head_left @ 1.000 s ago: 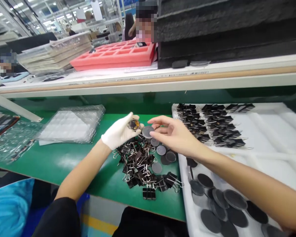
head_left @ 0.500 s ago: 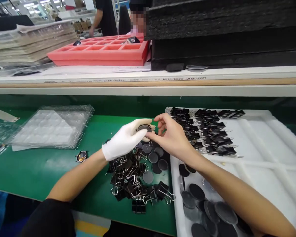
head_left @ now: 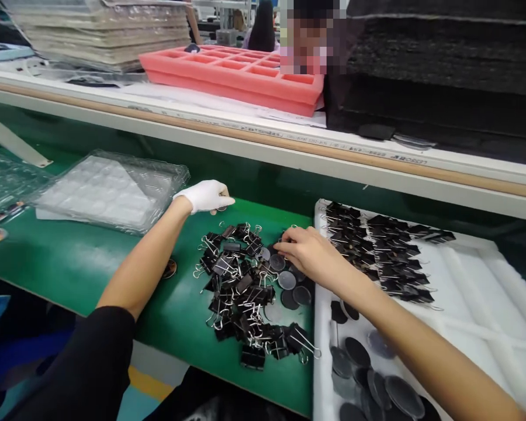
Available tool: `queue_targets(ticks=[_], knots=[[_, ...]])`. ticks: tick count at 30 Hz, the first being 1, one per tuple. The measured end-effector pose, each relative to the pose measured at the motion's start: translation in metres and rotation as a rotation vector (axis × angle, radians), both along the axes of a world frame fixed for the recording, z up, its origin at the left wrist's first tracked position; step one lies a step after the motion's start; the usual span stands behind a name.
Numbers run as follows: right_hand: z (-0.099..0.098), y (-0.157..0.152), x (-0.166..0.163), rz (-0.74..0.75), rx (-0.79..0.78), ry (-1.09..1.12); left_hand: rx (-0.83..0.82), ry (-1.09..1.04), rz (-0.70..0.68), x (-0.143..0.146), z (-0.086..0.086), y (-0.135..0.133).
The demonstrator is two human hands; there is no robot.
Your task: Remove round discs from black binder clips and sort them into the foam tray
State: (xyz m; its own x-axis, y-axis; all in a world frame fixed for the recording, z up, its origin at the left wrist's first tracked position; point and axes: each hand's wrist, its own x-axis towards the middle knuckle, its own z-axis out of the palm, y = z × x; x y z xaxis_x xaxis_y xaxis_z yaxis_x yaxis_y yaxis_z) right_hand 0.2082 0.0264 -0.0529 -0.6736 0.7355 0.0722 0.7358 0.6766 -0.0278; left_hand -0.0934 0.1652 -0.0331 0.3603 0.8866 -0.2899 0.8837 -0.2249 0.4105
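My left hand [head_left: 208, 197], in a white glove, is over the green bench just right of the clear plastic trays. Its fingers are closed on a small round watch-like piece [head_left: 221, 208], mostly hidden beneath them. Bare, with fingers curled together, my right hand [head_left: 309, 248] reaches into the dark round discs [head_left: 286, 280]; whatever its fingertips grip is hidden. To the left of the discs lies a heap of black binder clips [head_left: 232, 292] with silver wire handles. Another round watch-like piece [head_left: 170, 269] rests beside my left forearm, partly covered by it.
A white foam tray [head_left: 469, 275] on the right holds rows of binder clips [head_left: 388, 251] and more dark discs [head_left: 403, 394]. Clear plastic trays [head_left: 114, 190] lie at left. Above the bench runs a shelf [head_left: 245, 137] with a pink foam tray [head_left: 232, 76]. A person sits beyond.
My hands have parted. The left has gone left and away over the bench with the round piece; the right has lowered to the discs. The view has shifted and tilted.
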Motion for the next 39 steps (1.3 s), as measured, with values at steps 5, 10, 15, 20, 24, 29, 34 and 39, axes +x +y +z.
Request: queue_targets(ticks=[5, 10, 15, 20, 24, 29, 34, 39], knots=[[0.023, 0.023, 0.001, 0.049, 0.001, 0.272, -0.123, 0.034, -0.176, -0.02, -0.022, 0.015], [0.031, 0.083, -0.022, 0.033, -0.06, 0.463, -0.009, 0.222, -0.2, -0.024, -0.017, 0.013], [-0.005, 0.139, -0.065, 0.055, -0.328, 0.514, 0.0, 0.293, -0.174, -0.018, -0.016, 0.009], [-0.028, 0.151, -0.081, 0.122, -0.388, 0.494, 0.03, 0.279, -0.125, -0.007, -0.021, 0.004], [-0.031, 0.152, -0.082, 0.119, -0.418, 0.528, 0.009, 0.257, -0.108, -0.003, -0.02, 0.003], [-0.03, 0.157, -0.09, 0.109, -0.536, 0.573, 0.013, 0.224, -0.138, -0.015, -0.021, -0.001], [-0.032, 0.161, -0.098, 0.131, -0.621, 0.573, 0.057, 0.215, -0.159, -0.032, -0.026, -0.012], [-0.03, 0.164, -0.11, 0.113, -0.56, 0.548, 0.084, 0.216, -0.189, -0.034, -0.032, -0.017]])
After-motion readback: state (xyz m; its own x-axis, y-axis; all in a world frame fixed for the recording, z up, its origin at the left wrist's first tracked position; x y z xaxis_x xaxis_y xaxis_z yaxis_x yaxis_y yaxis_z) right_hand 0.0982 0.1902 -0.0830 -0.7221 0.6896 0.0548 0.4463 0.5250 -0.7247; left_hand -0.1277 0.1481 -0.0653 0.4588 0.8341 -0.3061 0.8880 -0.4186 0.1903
